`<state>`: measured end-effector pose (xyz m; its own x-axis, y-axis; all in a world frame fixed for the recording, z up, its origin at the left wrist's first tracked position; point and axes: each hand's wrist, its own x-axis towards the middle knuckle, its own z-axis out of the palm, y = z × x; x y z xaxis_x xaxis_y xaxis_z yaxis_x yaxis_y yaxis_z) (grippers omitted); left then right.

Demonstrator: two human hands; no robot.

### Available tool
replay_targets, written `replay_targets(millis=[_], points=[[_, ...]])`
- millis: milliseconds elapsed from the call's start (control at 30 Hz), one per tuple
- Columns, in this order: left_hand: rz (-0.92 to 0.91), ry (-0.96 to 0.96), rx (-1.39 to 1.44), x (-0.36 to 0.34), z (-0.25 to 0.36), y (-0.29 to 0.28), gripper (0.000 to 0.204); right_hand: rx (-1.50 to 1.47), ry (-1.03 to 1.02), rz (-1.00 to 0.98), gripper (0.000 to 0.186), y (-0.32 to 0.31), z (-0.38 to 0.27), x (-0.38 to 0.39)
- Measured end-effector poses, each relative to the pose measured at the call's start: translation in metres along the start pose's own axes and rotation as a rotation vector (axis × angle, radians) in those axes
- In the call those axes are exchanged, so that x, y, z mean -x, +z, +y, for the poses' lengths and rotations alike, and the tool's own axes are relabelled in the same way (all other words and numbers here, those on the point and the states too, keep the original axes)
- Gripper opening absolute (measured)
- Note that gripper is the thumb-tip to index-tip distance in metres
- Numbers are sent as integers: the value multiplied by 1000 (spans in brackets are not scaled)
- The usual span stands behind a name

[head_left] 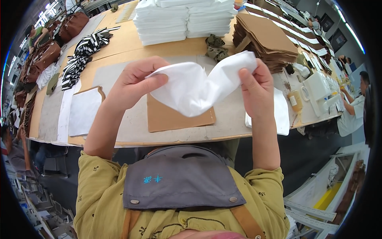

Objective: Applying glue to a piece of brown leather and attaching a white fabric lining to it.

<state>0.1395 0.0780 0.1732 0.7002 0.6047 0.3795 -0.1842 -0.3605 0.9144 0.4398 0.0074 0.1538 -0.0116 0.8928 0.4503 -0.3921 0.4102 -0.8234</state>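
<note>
Between my two hands a white sheet of thin, soft material (191,89) hangs in the air, sagging in the middle. My left hand (145,79) pinches its left edge between thumb and fingers. Its right edge is gripped by my right hand (255,83), thumb on the near face. Below the sheet a brown flat panel (175,119) lies on the table, partly covered from view by it. To the left is a stack of white cut pieces (84,112) with a brown edge showing. More white pieces (281,115) lie beside my right forearm.
Tall stacks of folded white material (185,20) stand at the back of the table (127,40). Brown panels (264,36) are piled at the back right. Black-and-white striped strips (81,53) lie far left. A yellowish bottle (295,101) stands right, near a seated co-worker (354,113).
</note>
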Motion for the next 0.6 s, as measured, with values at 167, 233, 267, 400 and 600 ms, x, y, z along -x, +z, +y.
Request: replay_targets(millis=[167, 233, 267, 400, 600], points=[[247, -62, 147, 7, -15, 3, 18, 280, -243, 200, 18, -2, -19, 0], [472, -134, 227, 8, -13, 15, 18, 365, -309, 243, 19, -3, -25, -2], [466, -129, 230, 10, -19, 12, 18, 391, -330, 272, 21, -5, -28, -3], [138, -182, 117, 28, -28, -5, 27, 456, -339, 333, 25, -3, -48, -1], [-55, -88, 129, 24, -11, 13, 38, 340, -283, 200, 23, -1, -52, -10]])
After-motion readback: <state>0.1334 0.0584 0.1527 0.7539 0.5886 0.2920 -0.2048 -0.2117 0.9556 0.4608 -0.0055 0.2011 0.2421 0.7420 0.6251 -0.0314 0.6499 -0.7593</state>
